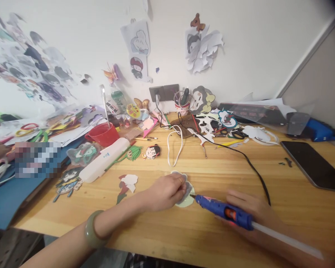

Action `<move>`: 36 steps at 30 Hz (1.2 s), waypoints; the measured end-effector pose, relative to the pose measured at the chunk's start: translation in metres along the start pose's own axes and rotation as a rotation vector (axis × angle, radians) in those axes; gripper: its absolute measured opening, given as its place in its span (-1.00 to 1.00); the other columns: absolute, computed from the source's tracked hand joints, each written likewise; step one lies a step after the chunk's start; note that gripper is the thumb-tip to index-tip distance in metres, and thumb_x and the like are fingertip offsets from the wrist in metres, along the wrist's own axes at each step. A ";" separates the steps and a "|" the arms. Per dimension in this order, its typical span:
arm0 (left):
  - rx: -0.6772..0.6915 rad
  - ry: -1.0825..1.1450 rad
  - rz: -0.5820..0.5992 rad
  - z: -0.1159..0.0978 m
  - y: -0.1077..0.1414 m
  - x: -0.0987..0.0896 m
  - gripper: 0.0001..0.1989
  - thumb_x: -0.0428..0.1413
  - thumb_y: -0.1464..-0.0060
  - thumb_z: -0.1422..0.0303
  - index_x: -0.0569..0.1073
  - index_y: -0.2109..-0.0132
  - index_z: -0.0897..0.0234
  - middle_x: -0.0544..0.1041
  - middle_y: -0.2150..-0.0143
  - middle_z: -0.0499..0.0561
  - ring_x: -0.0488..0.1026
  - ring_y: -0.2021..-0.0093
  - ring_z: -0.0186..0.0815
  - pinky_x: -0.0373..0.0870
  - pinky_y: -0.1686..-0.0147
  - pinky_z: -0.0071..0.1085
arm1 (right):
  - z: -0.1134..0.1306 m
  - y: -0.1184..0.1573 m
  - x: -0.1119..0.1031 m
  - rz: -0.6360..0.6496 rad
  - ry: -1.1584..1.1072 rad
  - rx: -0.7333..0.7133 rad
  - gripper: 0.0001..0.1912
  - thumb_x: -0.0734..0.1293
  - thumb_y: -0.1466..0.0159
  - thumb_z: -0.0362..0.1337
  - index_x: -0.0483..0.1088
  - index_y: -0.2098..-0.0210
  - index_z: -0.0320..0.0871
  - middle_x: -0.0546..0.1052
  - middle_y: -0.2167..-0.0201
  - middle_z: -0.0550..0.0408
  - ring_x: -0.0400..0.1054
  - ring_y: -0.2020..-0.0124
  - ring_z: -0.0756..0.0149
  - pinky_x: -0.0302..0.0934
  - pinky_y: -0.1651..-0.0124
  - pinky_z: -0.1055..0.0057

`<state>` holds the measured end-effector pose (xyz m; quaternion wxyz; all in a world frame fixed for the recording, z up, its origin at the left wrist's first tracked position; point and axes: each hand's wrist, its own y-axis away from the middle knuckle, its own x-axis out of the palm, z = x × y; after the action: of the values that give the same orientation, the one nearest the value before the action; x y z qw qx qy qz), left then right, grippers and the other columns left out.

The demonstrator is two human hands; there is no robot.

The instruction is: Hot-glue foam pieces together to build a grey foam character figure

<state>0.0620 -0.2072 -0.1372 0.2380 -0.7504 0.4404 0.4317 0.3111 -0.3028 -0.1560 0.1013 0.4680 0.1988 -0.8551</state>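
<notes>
The paper cutout [188, 201] lies towards the front edge of the worktop [162, 230], partly under our left grip [166, 190], pinched or pressed, we cannot tell; our right grip [257, 210] clamps the glue gun [216, 208], its nozzle [193, 195] best kept low, steady

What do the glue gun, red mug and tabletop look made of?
Glue gun: probably hard plastic, smooth, given its molded-looking blue body. Red mug: smooth, evenly colored; plastic or glazed ceramic, I can't tell. Tabletop: wood or wood-look laminate, faintly shiny, with visible grain.
</notes>
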 end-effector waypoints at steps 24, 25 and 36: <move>0.283 -0.394 0.129 0.015 0.021 0.012 -0.63 -0.28 -0.28 0.46 0.09 -0.18 0.12 0.29 -0.14 0.00 0.29 0.09 -0.25 0.28 0.29 -0.33 | -0.017 -0.019 -0.010 -0.444 -0.680 0.776 -0.58 0.35 0.03 0.10 0.37 0.53 -0.17 0.22 0.74 0.21 0.06 0.68 0.43 -0.06 0.66 0.47; 0.278 -0.367 0.125 0.015 0.021 0.011 -0.63 -0.30 -0.28 0.47 0.11 -0.17 0.10 0.31 -0.12 0.01 0.29 0.08 -0.27 0.29 0.27 -0.33 | -0.016 -0.019 -0.010 -0.432 -0.673 0.768 -0.59 0.34 0.02 0.10 0.37 0.52 -0.17 0.21 0.74 0.22 0.05 0.68 0.44 -0.07 0.66 0.47; 0.318 -0.260 0.230 0.012 0.017 -0.007 -0.60 -0.17 -0.21 0.50 0.20 -0.16 0.14 0.26 -0.18 -0.03 0.28 0.06 -0.25 0.24 0.08 -0.34 | -0.012 -0.022 -0.011 -0.371 -0.686 0.787 -0.61 0.33 0.03 0.08 0.33 0.51 -0.14 0.19 0.72 0.23 0.03 0.68 0.42 -0.07 0.66 0.45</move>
<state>0.0406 -0.2033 -0.1373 0.3573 -0.5863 0.5510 0.4743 0.3186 -0.2776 -0.1472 -0.1748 0.1222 -0.1010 -0.9718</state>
